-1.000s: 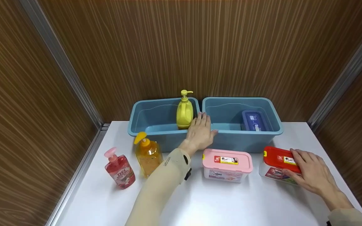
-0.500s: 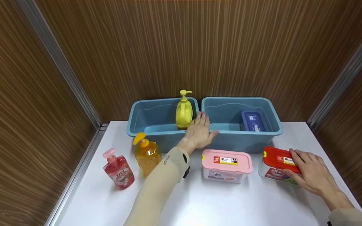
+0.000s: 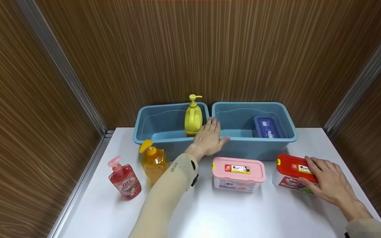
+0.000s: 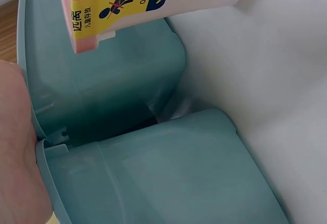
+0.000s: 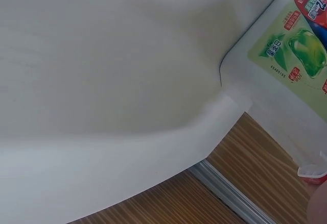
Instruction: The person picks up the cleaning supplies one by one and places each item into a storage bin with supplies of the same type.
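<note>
My left hand (image 3: 207, 140) lies with straight fingers across the meeting rims of two blue-grey bins, the left bin (image 3: 138, 127) and the right bin (image 3: 289, 127). Just beyond its fingertips, a yellow pump bottle (image 3: 193, 119) stands in the left bin. At the right, my right hand (image 3: 331, 181) grips the right end of a red-lidded detergent box (image 3: 289, 167), thumb at the front and fingers over the lid toward the back. That box stands on the table. Its green label (image 5: 291, 50) shows in the right wrist view, where the hand is mostly cut off.
A pink-lidded box (image 3: 238, 168) stands before the right bin, which contains a purple-lidded box (image 3: 268, 127). Left of my forearm are an orange pump bottle (image 3: 155, 165) and a pink-red pump bottle (image 3: 126, 181). Wood-patterned panels (image 3: 190, 49) enclose the white table (image 3: 210, 218).
Both hands stay in place. The head view shifts very slightly, and the boxes, bottles and bins keep their positions.
</note>
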{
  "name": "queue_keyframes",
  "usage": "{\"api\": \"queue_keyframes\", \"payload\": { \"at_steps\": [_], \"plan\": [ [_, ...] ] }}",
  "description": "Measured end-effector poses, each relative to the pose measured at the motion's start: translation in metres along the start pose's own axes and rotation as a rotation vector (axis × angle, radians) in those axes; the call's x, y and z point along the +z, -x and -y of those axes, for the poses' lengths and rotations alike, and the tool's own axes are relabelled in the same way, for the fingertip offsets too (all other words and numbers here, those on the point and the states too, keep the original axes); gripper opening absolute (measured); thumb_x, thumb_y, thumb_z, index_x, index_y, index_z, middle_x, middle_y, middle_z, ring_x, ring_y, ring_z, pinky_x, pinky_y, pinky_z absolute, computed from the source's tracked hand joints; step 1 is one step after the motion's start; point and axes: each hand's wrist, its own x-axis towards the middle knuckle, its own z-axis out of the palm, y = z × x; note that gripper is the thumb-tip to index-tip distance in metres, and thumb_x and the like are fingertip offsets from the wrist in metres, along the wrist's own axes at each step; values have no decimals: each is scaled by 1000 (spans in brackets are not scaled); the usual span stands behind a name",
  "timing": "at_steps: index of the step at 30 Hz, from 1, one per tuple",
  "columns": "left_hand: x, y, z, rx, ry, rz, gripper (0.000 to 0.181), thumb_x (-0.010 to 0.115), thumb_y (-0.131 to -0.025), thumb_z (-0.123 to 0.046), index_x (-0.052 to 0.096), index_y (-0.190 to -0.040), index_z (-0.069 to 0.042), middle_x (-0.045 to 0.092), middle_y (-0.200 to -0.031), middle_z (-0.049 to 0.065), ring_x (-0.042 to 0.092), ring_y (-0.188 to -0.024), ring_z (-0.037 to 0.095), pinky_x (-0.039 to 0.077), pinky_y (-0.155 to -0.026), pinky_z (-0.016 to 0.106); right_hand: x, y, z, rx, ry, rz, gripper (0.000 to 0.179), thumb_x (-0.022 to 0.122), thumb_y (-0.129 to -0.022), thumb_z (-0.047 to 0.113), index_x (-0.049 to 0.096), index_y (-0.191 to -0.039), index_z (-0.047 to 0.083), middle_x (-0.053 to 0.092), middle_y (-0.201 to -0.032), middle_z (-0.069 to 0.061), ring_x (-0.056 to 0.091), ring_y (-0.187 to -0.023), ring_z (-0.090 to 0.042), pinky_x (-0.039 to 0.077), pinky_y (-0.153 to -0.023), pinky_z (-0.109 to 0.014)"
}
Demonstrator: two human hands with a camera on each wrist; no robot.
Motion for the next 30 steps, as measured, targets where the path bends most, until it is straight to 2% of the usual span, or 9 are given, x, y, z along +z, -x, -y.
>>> {"api": "queue_keyframes", "payload": {
  "at_steps": [22,30],
  "plan": [
    [0,-1,-4,-14,-26,0,90,26,-116,-69,13,-181,-8,7,-192,12,5,-181,31,17,-147,51,-6,-1,0,24,-28,48,95,79,-96,61,50,-166,2,55,-154,-32,50,-131,-53,43,-114,-78],
    [1,-1,-3,-24,-36,1,90,26,-116,-69,12,-181,-8,8,-193,12,5,-181,31,15,-148,49,-22,-6,4,-28,-5,-23,93,86,-91,54,55,-163,4,58,-150,-29,53,-129,-49,45,-114,-76]
  ]
}}
